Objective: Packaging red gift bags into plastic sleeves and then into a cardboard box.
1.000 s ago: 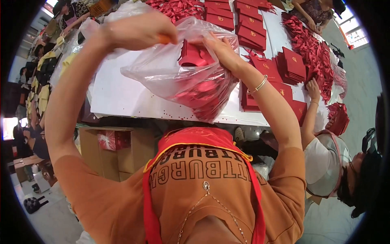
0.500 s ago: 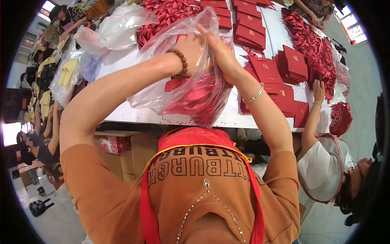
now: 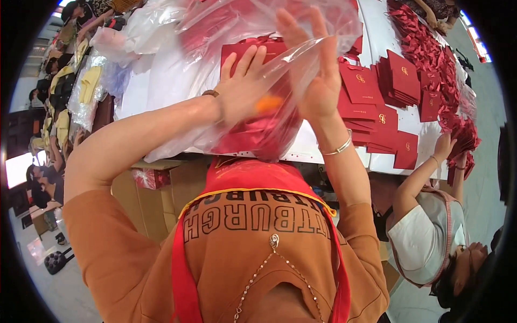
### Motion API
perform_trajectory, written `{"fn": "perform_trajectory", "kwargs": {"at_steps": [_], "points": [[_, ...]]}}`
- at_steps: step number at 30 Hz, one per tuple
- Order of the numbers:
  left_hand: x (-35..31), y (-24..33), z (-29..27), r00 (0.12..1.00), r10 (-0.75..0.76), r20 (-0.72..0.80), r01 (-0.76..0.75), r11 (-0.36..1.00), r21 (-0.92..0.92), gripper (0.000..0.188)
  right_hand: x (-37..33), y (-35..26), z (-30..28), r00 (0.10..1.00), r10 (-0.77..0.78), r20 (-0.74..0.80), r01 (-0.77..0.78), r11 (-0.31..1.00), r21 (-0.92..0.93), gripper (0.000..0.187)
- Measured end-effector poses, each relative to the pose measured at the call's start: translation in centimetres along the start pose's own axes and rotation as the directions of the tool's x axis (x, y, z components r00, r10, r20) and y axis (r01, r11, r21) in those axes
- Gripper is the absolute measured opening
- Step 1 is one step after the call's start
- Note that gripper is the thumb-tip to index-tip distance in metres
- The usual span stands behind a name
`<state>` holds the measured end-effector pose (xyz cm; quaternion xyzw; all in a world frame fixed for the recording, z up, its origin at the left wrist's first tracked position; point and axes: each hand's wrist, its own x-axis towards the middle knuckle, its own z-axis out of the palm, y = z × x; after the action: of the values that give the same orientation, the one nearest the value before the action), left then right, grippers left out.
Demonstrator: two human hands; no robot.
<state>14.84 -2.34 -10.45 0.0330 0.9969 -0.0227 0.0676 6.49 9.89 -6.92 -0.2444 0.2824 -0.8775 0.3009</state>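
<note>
Overhead, looking down past an orange top and a red apron point(image 3: 242, 177), both of the person's bare arms rise from the lower edge toward a white table point(image 3: 161, 81). Starting at the left, clear bags holding yellow items point(image 3: 89, 86) lie along the table's far left side, and brown cardboard boxes point(image 3: 156, 199) stand under its near edge. The left forearm slants up and to the right, a dark bead bracelet at the wrist. The left hand point(image 3: 242, 89) is flat, palm pressed against a large clear plastic bag point(image 3: 269, 116), its fingers point(image 3: 245, 62) stretched straight and slightly spread, not curled around anything. The bag hangs between the two hands just above the table's near edge, bulging with red paper pieces; a small orange spot shows through the film between the hands. The right forearm stands nearly upright, a thin silver bangle at the wrist. The right hand point(image 3: 320, 81) presses the bag's other side, fingers extended and fanned, the film stretched across the palm. Further right, stacks of dark red envelopes point(image 3: 398, 81) with gold marks cover the table. At the far right, another person in a white shirt point(image 3: 425, 237) reaches one hand point(image 3: 444, 145) toward a pile of red pieces.
</note>
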Motion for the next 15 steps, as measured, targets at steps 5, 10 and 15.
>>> {"fn": "perform_trajectory", "kwargs": {"at_steps": [5,10,15], "points": [[-0.8,-0.1,1.4,0.994,0.006,-0.105,-0.023,0.988,-0.156,0.071,-1.5,-2.7,-2.5,0.98,-0.075,0.182,0.147,0.892,-0.427,0.058],[-0.6,0.0,1.8,0.98,0.014,-0.198,-0.002,0.998,0.063,0.076,-2.0,-2.9,-3.6,0.961,0.085,0.263,0.204,0.424,-0.883,0.039],[-0.7,-0.5,1.7,0.999,-0.012,-0.035,0.006,0.986,-0.169,0.068,0.3,-0.1,-3.2,0.895,0.116,0.431,0.402,0.209,-0.892,0.019]]}}
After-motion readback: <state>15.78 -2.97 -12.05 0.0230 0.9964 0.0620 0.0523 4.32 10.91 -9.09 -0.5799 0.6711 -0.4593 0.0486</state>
